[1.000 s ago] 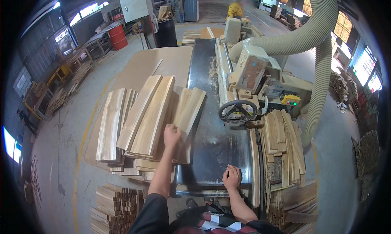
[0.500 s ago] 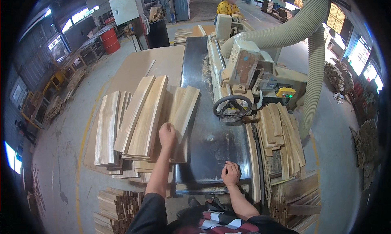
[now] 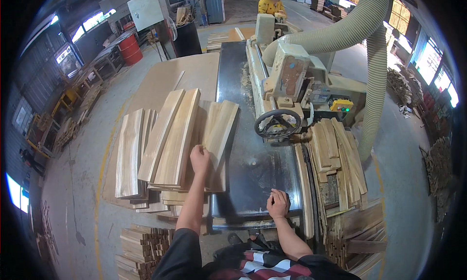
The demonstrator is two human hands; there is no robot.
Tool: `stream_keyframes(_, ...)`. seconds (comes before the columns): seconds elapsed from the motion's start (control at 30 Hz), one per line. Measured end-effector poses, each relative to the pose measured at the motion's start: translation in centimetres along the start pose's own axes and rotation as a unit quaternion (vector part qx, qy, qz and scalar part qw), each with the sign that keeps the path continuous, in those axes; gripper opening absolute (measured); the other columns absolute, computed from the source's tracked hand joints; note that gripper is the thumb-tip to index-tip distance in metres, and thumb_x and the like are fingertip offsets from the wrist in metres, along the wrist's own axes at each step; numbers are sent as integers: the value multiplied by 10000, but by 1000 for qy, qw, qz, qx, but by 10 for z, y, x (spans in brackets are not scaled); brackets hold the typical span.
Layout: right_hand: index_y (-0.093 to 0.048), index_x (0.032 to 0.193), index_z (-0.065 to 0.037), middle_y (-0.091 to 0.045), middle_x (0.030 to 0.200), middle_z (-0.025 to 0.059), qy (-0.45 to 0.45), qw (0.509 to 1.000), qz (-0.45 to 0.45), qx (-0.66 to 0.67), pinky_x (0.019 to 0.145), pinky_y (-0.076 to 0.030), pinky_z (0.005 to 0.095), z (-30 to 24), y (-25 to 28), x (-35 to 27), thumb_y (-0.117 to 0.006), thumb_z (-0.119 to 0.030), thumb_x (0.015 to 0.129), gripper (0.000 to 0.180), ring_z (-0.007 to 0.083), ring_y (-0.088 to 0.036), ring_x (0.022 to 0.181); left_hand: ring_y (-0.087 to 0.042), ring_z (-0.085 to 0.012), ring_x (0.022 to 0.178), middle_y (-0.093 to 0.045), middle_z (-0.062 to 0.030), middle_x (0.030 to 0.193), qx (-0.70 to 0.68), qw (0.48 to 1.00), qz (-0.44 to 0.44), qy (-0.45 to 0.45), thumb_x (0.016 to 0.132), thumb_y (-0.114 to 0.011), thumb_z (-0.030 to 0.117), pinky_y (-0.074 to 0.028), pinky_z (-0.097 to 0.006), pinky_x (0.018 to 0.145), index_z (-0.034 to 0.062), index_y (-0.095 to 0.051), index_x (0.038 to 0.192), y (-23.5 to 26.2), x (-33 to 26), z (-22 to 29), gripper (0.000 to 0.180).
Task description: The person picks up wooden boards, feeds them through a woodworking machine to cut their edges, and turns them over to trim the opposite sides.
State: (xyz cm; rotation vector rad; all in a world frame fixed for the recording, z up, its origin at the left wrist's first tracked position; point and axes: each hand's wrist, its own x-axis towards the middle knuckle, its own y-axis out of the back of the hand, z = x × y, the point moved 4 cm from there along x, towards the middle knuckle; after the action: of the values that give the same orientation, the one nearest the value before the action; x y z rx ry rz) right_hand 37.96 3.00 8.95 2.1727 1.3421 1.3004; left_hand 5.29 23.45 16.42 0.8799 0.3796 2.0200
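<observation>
My left hand [image 3: 200, 159] is closed against the right-hand edge of a stack of wooden boards [image 3: 176, 141]. Beside its fingertips lie paler boards [image 3: 220, 129], slanting toward the machine bed; whether the fingers grip one is hidden. My right hand [image 3: 277, 203] rests low over the near end of the dark metal bed [image 3: 250, 177], its fingers curled with nothing visible in them. Farther left, another board [image 3: 129, 156] lies on the pile.
The woodworking machine [image 3: 292, 75] has a handwheel [image 3: 278, 125] and a thick ribbed hose [image 3: 335, 39]. Narrow offcuts [image 3: 340, 158] are heaped right of the bed. Stacked wood strips [image 3: 146, 248] stand at lower left. A person in yellow [image 3: 270, 5] is beyond the machine.
The view has shifted slightly. Both hands keep nearly the same places and poses, and the boards lie as before.
</observation>
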Motion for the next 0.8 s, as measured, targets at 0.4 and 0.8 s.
stream_keyframes(0.4, -671, 896, -17, -686, 1089, 110, -5, 1000, -1, -1, 890, -511, 427, 0, 0, -1, -626, -43, 793, 116, 325, -618, 1026, -654, -322, 772, -659, -174, 809, 27, 999, 21, -18, 807, -648, 94, -523, -409, 727, -21, -668, 908, 0, -3, -2, 155)
stream_keyframes(0.8, -663, 895, -21, -687, 1080, 112, 2, 1000, -5, -2, 885, -512, 428, -1, 6, 6, -626, -45, 797, 108, 330, -621, 1005, -637, -385, 844, -657, -212, 880, -15, 1000, -14, 17, 830, -628, 163, -507, -452, 777, -20, -670, 915, -6, 1, 3, 206)
